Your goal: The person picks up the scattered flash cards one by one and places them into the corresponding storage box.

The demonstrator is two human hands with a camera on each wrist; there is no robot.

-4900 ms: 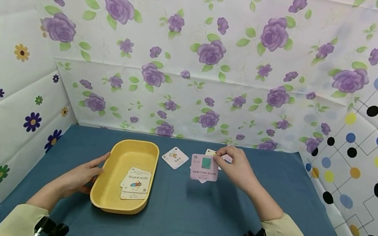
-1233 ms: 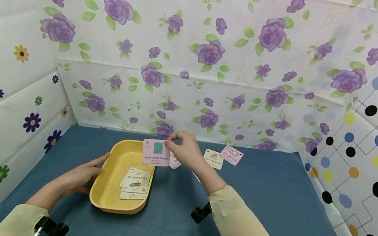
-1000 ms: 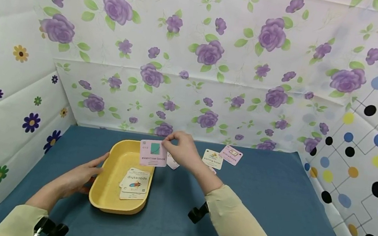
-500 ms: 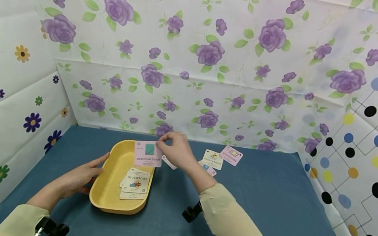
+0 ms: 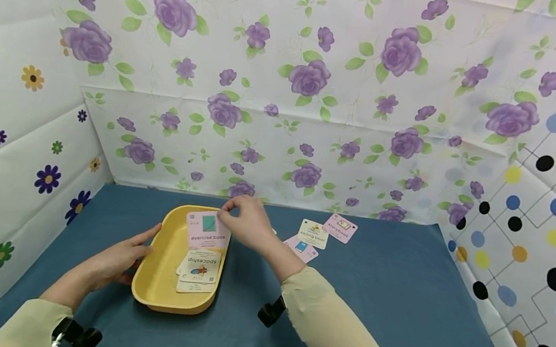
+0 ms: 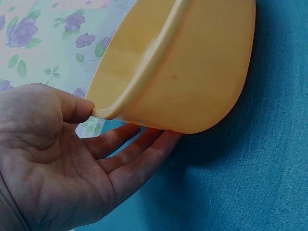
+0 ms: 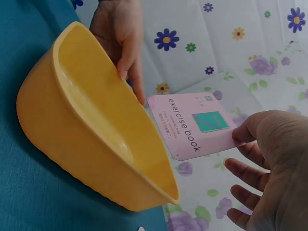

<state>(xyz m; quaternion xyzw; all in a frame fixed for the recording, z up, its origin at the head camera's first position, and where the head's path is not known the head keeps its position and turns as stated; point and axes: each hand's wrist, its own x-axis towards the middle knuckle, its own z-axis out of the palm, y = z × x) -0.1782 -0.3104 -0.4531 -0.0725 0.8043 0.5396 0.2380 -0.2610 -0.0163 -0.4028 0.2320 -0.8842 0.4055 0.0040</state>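
Note:
My right hand [image 5: 250,227] pinches the pink "exercise book" flash card [image 5: 205,233] by its edge, over the far part of the yellow plastic tray [image 5: 155,280]. In the right wrist view the card [image 7: 187,137] hangs tilted above the tray's rim, between thumb and index finger; the other fingers are loosely bent. My left hand [image 5: 113,262] holds the tray's left side. The left wrist view shows its thumb on the rim and its fingers [image 6: 139,161] against the outside wall below. Inside the tray lie several cards, a "spaceship" card [image 5: 201,267] on top.
Right of the tray, a "storybook" card [image 5: 340,228], a "sailing boat" card [image 5: 313,234] and a pink card with a blue picture [image 5: 302,249] lie on the dark blue cloth [image 5: 258,333]. Another card is mostly hidden behind my right hand. A floral curtain [image 5: 279,81] stands behind.
My right hand has carried the "exercise book" card left from the loose cards and lowered it over the tray. The left hand and the tray stay almost still.

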